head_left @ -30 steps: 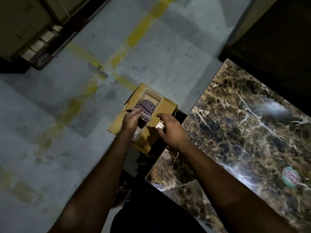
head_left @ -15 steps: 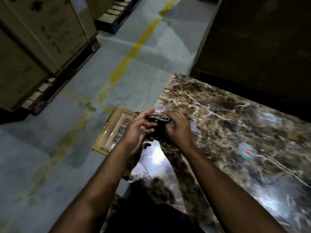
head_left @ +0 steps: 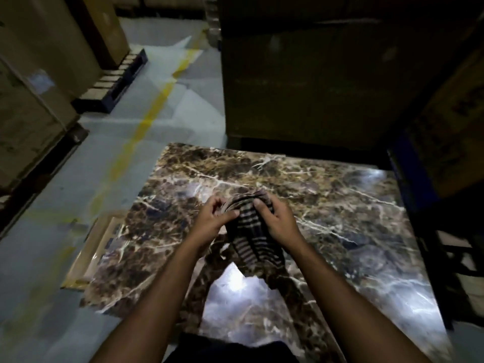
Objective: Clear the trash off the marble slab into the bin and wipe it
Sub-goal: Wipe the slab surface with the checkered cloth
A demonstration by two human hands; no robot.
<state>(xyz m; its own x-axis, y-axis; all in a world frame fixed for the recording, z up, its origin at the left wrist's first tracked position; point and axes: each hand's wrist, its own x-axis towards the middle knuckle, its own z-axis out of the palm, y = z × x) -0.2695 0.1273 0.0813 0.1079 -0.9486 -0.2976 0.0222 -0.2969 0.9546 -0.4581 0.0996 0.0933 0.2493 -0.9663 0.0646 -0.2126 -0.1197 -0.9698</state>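
Over the marble slab [head_left: 340,205], both hands' fingers [head_left: 258,205] grip a striped cloth [head_left: 248,239] hanging lengthwise toward the person.

We see a dim, softly blurred scene; white glare pools on the marble slab [head_left: 340,205], and the edges sink into darkness.

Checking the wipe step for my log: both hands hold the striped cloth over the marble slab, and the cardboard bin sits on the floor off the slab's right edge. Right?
Not quite. The head view shows the cardboard bin on the floor off the slab's left edge, not its right. The rest holds: the left hand and right hand both hold the striped cloth over the marble slab.
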